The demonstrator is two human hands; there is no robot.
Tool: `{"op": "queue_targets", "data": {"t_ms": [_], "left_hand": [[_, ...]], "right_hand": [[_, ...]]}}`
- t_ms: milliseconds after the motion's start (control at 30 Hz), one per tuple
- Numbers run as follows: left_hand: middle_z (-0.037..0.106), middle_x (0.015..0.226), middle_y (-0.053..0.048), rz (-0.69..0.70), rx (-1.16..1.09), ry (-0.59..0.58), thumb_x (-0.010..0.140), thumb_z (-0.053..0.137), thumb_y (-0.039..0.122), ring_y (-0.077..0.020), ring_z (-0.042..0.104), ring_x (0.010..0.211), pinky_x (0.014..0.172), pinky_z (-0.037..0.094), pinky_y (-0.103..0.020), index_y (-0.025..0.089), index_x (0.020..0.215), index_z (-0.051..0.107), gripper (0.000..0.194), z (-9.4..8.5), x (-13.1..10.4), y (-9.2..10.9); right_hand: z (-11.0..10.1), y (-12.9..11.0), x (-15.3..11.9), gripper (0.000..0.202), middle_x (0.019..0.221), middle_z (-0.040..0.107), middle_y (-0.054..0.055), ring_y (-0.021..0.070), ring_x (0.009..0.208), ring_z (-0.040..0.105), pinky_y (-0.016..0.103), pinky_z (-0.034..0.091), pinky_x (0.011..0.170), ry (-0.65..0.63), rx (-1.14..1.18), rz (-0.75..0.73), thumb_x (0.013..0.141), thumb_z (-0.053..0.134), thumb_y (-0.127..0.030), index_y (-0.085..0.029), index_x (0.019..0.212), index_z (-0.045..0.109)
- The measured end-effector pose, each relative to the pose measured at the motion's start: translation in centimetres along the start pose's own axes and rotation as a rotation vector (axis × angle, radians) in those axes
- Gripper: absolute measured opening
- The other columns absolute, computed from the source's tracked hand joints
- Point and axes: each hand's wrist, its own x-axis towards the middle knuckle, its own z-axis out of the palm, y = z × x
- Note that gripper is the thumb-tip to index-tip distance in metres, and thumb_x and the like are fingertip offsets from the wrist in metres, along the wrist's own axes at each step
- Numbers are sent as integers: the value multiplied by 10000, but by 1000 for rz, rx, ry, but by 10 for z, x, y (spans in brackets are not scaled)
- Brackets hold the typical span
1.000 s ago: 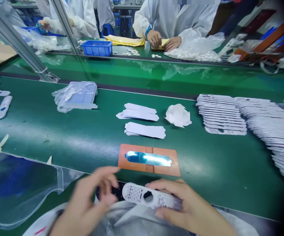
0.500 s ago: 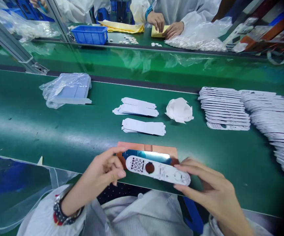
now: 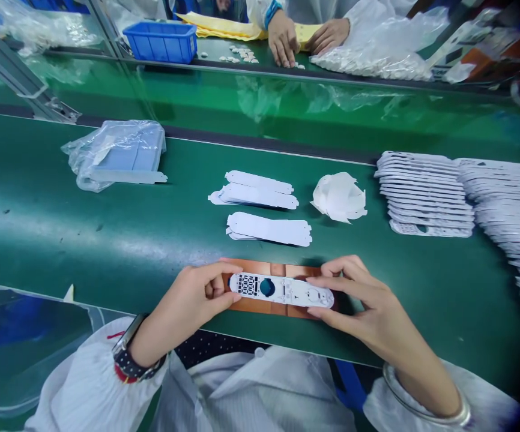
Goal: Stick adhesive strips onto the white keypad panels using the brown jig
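Observation:
A long white plastic panel with rounded ends, digit-shaped cutouts and one round hole lies over a copper-coloured block. Blue shows through the round hole. My left hand pinches the panel's left end between thumb and forefinger. At the other end, my right hand grips it by the long edges with thumb and fingers. Whether the panel rests on the block or hovers just above it, I cannot tell. Beyond the block lie thin white strips in small piles.
Crumpled white paper sits right of the strips. Rows of stacked white panels stand at the right. A plastic-wrapped stack lies at the left. Across the divider are a blue bin and a co-worker's hands.
The white panel has moved left and levelled out over the block, covering the shiny blue strip. My left thumb and forefinger have closed on its left end. The co-worker's hand has moved down toward small white pieces.

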Motion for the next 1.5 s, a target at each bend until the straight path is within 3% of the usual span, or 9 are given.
{"op": "queue_targets", "data": {"t_ms": [533,733,833,933,1033,1133,1300,1400,1500], "left_hand": [[442,535,50,-39,-52,1,718,595,435,-120,458,501,458,372,-212,209,951,674,334,1,5,-8],[407,486,63,-41,-25,3,704,594,429,-101,355,422,410,306,-221,215,907,689,310,0,7,-6],[466,493,42,-12,74,-3,726,580,441,-118,413,432,416,323,-225,220,924,694,318,-1,7,-7],[589,562,4,2,370,-36,761,574,415,-152,509,468,438,347,-237,252,950,702,281,-3,9,-4],[720,801,-37,-32,697,-112,781,585,331,-211,629,579,462,391,-255,273,969,702,230,-2,11,8],[717,1021,-61,-36,857,-224,834,520,220,-253,687,753,540,481,-277,256,1081,665,289,-1,12,23],[681,1121,-90,-39,920,-335,884,440,151,-270,688,852,636,545,-336,207,1171,612,340,-4,12,36],[676,1114,-80,8,870,-272,888,457,171,-259,676,882,661,550,-332,212,1110,637,288,-6,12,31],[649,1052,-65,103,782,-170,874,478,153,-238,648,899,647,537,-303,224,1062,640,257,-6,10,20]], "right_hand": [[2,3,-5,202,923,543,61,223,920,482,380,470,761,16,-69,113,761,684,-272,-233,958,660],[0,4,-7,189,910,536,57,218,909,467,373,466,753,2,-81,112,768,680,-261,-220,951,655],[-4,-1,-6,172,911,541,62,219,916,460,368,459,755,-37,-144,101,794,655,-247,-209,961,651],[-8,-10,-3,137,944,552,77,227,915,459,360,449,731,-99,-266,77,817,626,-223,-196,949,650],[-7,-18,2,88,918,570,85,220,853,467,334,443,664,-162,-384,49,822,597,-157,-164,891,652],[-3,-20,6,79,819,580,71,198,757,463,309,413,591,-133,-485,-20,809,579,-110,-147,805,648],[-1,-18,8,93,737,568,44,182,701,465,300,370,567,-67,-554,-87,783,616,-127,-160,696,616],[4,-25,10,53,777,580,44,198,747,475,311,379,605,-55,-567,-109,746,676,-146,-161,745,625],[20,-34,14,224,862,588,51,208,798,474,320,394,642,-18,-510,-136,746,697,-191,-153,956,630]]}}
